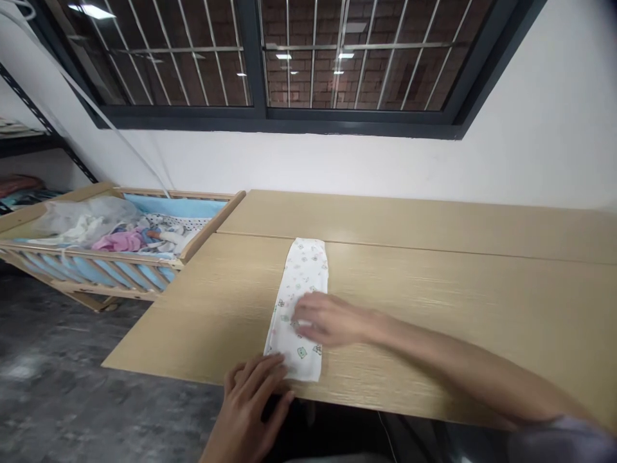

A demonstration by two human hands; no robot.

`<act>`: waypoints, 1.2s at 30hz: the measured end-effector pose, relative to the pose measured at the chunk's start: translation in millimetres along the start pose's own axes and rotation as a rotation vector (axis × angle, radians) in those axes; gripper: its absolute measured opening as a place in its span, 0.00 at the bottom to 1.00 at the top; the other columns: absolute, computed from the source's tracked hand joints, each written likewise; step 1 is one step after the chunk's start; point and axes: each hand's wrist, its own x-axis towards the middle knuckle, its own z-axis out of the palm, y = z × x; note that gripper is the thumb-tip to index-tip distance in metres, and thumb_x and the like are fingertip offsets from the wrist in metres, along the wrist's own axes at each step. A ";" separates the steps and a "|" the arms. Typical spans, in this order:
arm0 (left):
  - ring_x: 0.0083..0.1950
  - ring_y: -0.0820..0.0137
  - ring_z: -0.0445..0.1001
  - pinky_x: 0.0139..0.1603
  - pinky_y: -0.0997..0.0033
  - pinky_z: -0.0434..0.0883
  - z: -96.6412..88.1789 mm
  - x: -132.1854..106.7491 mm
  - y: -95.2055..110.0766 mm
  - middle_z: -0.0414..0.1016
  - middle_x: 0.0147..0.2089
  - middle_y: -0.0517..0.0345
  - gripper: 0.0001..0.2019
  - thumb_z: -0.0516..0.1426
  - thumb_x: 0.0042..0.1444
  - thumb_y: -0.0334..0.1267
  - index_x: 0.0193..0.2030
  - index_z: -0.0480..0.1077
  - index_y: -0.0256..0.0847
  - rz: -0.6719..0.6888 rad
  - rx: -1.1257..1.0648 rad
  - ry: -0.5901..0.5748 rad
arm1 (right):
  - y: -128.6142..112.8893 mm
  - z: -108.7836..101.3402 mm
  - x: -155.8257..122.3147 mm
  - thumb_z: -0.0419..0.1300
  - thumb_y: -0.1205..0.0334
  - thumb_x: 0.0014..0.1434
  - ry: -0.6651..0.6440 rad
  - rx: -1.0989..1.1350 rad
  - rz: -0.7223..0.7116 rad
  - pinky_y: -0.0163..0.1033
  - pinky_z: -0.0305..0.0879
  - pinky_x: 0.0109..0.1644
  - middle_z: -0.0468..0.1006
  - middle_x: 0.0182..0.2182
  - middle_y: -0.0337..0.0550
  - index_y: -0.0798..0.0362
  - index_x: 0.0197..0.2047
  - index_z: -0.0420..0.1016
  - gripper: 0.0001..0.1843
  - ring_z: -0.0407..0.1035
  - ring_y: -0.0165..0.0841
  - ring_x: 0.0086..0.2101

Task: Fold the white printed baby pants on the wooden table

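A long, folded white cloth item (304, 273) with small green and grey animal prints lies flat on the table, running away from me. It looks like a small folded garment, but its exact kind is hard to make out. Over its middle, my right hand (332, 319) reaches in from the right, slightly blurred, its fingers loosely bent and the thumb apart, holding nothing I can see. By the near left corner of the cloth, my left hand (255, 399) has its fingers spread, fingertips at the cloth's edge and the table's front edge.
The light wood-coloured table (434, 283) has a seam across it. To the left stands a wooden crib (212, 225) with blue lining (183, 206), holding a pink cloth (120, 241) and other fabrics. A barred window (265, 116) is behind; a shelf (29, 145) is at far left.
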 end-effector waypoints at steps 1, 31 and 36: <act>0.52 0.66 0.79 0.55 0.64 0.67 -0.7 0.3 -2.5 0.82 0.52 0.56 0.10 0.57 0.65 0.36 0.50 0.76 0.48 0.005 -0.022 -0.002 | -18.8 1.2 -9.5 0.49 0.54 0.73 -0.026 -0.013 -0.063 0.46 0.69 0.51 0.80 0.41 0.48 0.54 0.52 0.77 0.19 0.73 0.38 0.43; 0.49 0.63 0.77 0.51 0.63 0.72 -3.7 174.9 -47.4 0.80 0.46 0.53 0.09 0.52 0.69 0.36 0.46 0.75 0.42 -0.014 -0.048 -0.078 | 28.6 -60.8 -1.0 0.60 0.69 0.59 0.513 0.230 0.419 0.43 0.71 0.47 0.80 0.44 0.45 0.52 0.49 0.72 0.14 0.74 0.36 0.43; 0.51 0.60 0.76 0.51 0.63 0.69 40.3 233.9 -70.4 0.80 0.50 0.48 0.11 0.51 0.68 0.34 0.47 0.75 0.40 -0.230 0.113 -0.280 | 111.4 -32.9 34.2 0.57 0.73 0.56 0.515 0.212 0.601 0.39 0.68 0.46 0.80 0.42 0.45 0.54 0.45 0.72 0.14 0.73 0.34 0.41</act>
